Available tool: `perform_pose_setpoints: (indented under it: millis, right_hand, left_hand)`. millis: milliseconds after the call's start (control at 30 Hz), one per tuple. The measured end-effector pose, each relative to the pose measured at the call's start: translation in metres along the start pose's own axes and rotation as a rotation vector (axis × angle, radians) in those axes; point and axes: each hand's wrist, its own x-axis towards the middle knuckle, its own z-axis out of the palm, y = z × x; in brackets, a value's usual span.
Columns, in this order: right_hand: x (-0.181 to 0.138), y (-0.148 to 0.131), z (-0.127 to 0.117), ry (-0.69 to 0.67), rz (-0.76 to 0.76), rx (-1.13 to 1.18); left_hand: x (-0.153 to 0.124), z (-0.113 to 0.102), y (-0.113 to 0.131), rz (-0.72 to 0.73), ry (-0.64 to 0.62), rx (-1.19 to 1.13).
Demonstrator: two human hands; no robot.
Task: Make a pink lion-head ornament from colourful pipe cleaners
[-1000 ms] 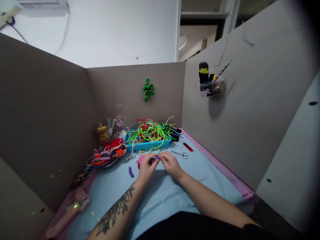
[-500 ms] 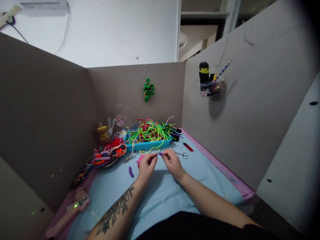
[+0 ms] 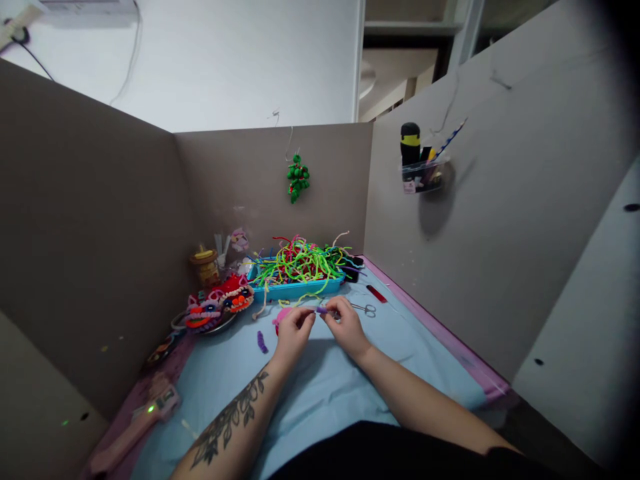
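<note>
Between my two hands is a small coiled piece of purple pipe cleaner (image 3: 321, 310). My left hand (image 3: 296, 327) pinches its left end, and my right hand (image 3: 345, 325) grips its right end with bent fingers. A second purple coil (image 3: 262, 342) lies on the blue cloth, left of my left hand. Partly hidden behind my left hand is a pink item (image 3: 281, 319). Scissors (image 3: 367, 309) lie just right of my right hand, their blades partly covered by it.
A blue tray (image 3: 300, 291) heaped with colourful pipe cleaners (image 3: 300, 263) stands beyond my hands. Fuzzy animal-face crafts (image 3: 220, 307) sit at left near a jar (image 3: 205, 267). A red item (image 3: 377, 294) lies at right. A pink glue gun (image 3: 145, 427) rests at lower left. Grey panels surround the table.
A little more of the purple coil shows between my fingertips. Both hands stay in nearly the same place, and the view has shifted slightly.
</note>
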Motion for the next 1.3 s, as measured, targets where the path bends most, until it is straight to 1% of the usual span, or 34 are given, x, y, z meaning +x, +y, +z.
perform_pose_setpoints:
  millis: [200, 300, 400, 500, 633, 800, 867, 1000, 1133, 1300]
  right_hand:
    - [-0.001, 0.002, 0.001, -0.003, 0.000, -0.002]
    - [-0.002, 0.003, 0.001, -0.015, 0.000, -0.011]
    - [-0.003, 0.003, 0.002, -0.038, -0.008, -0.018]
    - [-0.004, 0.003, 0.002, -0.047, -0.012, -0.029]
    - [-0.005, 0.003, 0.004, -0.062, 0.014, -0.036]
    - [-0.005, 0.003, 0.006, -0.159, 0.074, 0.061]
    - [-0.005, 0.002, 0.006, -0.182, 0.039, 0.058]
    - [-0.003, 0.001, 0.004, -0.213, -0.060, 0.013]
    - [-0.002, 0.001, 0.003, -0.195, -0.063, -0.018]
    - [-0.001, 0.001, 0.001, -0.119, -0.016, -0.040]
  left_hand:
    - [0.000, -0.001, 0.005, 0.014, -0.010, -0.014]
    - [0.000, -0.001, 0.011, -0.015, -0.019, -0.025]
    - [0.001, -0.001, 0.014, -0.060, 0.010, -0.041]
    - [0.001, -0.001, 0.012, -0.052, 0.035, -0.028]
    - [0.002, -0.001, 0.005, -0.004, 0.027, -0.011]
    - [0.003, -0.001, 0.001, 0.021, 0.048, 0.012]
    - [0.003, -0.001, 0.001, 0.033, 0.060, 0.017]
    - [0.002, 0.000, 0.002, 0.037, 0.046, -0.005]
    - [0.002, 0.001, -0.001, -0.003, 0.025, -0.026]
    - [0.002, 0.002, -0.003, -0.064, -0.016, -0.070]
